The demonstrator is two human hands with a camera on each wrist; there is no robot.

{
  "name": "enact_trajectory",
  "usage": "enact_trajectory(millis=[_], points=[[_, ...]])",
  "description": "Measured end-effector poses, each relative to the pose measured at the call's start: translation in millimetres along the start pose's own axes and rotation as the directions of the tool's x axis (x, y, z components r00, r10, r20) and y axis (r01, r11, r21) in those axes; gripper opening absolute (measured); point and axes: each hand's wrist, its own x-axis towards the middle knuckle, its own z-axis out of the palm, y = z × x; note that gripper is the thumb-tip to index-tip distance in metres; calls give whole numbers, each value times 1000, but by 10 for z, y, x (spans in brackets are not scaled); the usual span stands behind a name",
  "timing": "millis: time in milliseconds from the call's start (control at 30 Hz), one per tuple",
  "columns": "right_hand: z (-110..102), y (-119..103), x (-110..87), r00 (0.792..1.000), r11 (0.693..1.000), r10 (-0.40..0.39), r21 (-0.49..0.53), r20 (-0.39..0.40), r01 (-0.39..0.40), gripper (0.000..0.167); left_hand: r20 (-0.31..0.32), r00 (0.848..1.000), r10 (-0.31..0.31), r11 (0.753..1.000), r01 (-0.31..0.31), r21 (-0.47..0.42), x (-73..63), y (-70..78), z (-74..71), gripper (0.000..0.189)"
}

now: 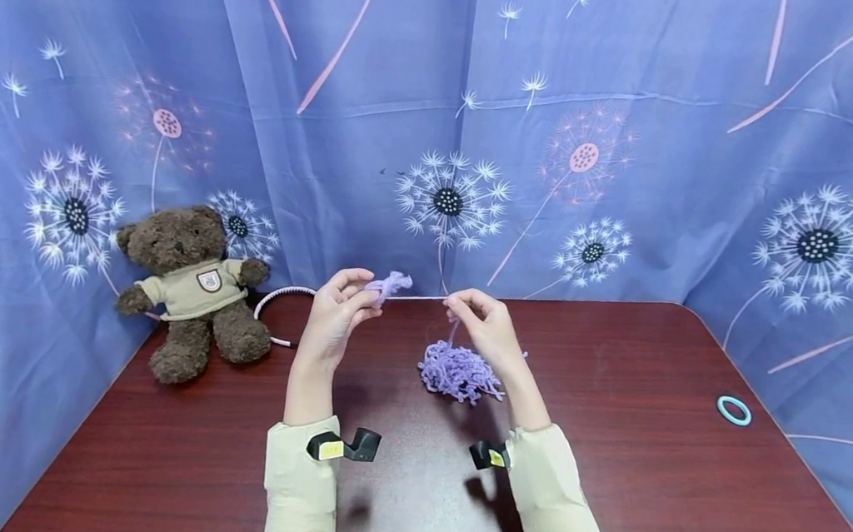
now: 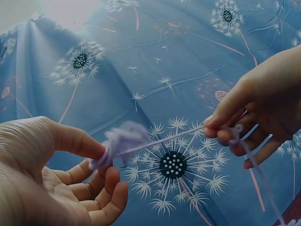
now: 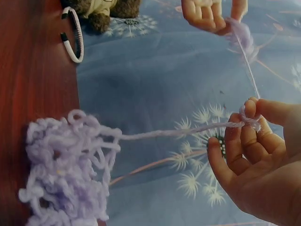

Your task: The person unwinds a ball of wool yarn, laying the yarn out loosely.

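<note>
Between thumb and fingers my left hand [image 1: 332, 313] pinches a small wound bundle of lilac yarn [image 2: 124, 141], raised above the table. A taut strand of yarn [image 2: 164, 140] runs from that bundle to my right hand [image 1: 487, 329], whose thumb and index finger pinch it. From the right fingers the strand [image 3: 178, 132] continues down to a loose, curly heap of lilac yarn [image 1: 459, 371], below and beside the right hand. In the right wrist view a small loop of yarn lies over the right fingers.
A brown teddy bear [image 1: 195, 289] in a beige shirt sits at the table's back left. Beside it, partly behind the left hand, is a white headband-like hoop [image 3: 75, 35]. A turquoise ring [image 1: 734, 410] lies at the right of the dark red table [image 1: 678, 503]. Blue patterned curtain [image 1: 377, 128] hangs behind.
</note>
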Motion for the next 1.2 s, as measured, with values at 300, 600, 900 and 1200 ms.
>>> enact_trajectory(millis=[300,600,900,1200], points=[[-175,20,33,998,999,19,48,-66,-16,24,29,1000,6,1000,-6,-12,-20,37,-28,31],[-455,77,69,978,994,54,105,-199,-34,20,-2,1000,7,1000,-8,-19,-16,57,-98,27],[-800,160,52,924,983,125,173,-360,-66,13,-50,999,21,1000,-22,-20,-22,84,-169,25],[-985,221,21,874,946,179,323,-451,-28,23,-74,997,8,999,-11,-30,-27,107,-220,26]])
